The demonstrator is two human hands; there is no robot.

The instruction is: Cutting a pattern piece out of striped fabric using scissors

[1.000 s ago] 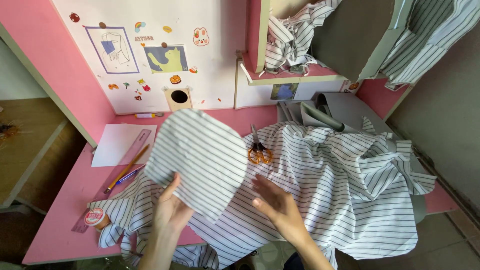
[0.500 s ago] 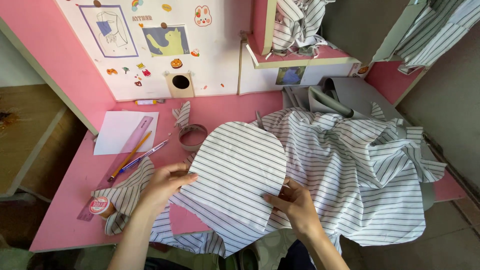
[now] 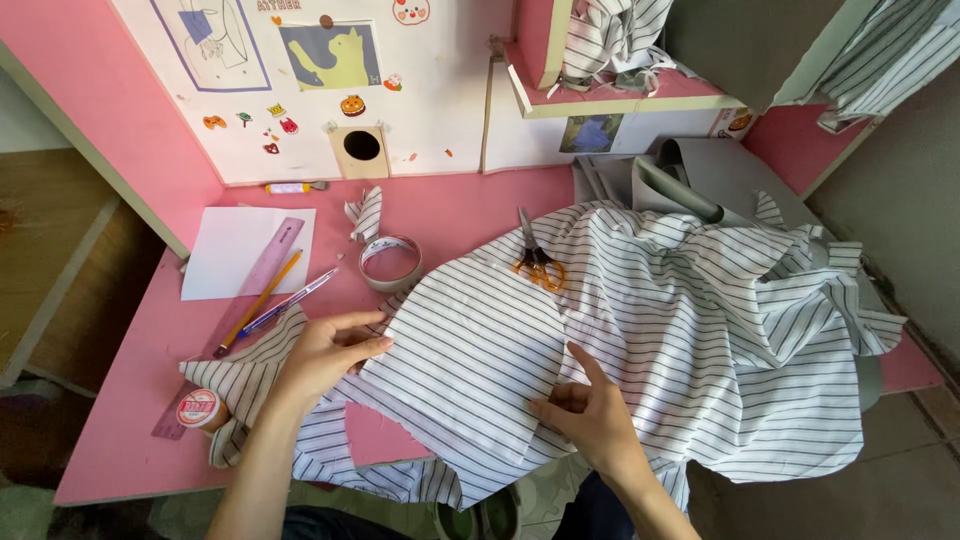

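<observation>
- Pink desk [image 3: 130, 440] fills the head view, backed by a white board with stickers and a cat picture at 12 o'clock.
- At the centre lies a cut piece of striped fabric [image 3: 470, 365], rounded at its top, spread flat over the larger striped cloth [image 3: 720, 330] that bunches toward 3 o'clock.
- Left hand [image 3: 325, 350], at 9 o'clock of the cut piece, presses its fingertips on that edge; fingers extended, not closed round anything.
- Right hand [image 3: 590, 415], at 4 o'clock of the piece, lies flat with the forefinger stretched along its right edge, pinning it, nothing gripped.
- Orange-handled scissors [image 3: 537, 258] rest on the cloth at 12 o'clock of the piece, untouched.
- A tape roll [image 3: 390, 262] sits at 11 o'clock; a ruler [image 3: 262, 270], pencil [image 3: 258, 303] and pen [image 3: 290, 300] lie over a white paper [image 3: 225, 255] at 10 o'clock; a small spool [image 3: 200, 408] stands at 8 o'clock.
- Judged from this, the step is laying and smoothing the piece on the cloth beneath; the next move calls for keeping both edges flat and stripes aligned.
</observation>
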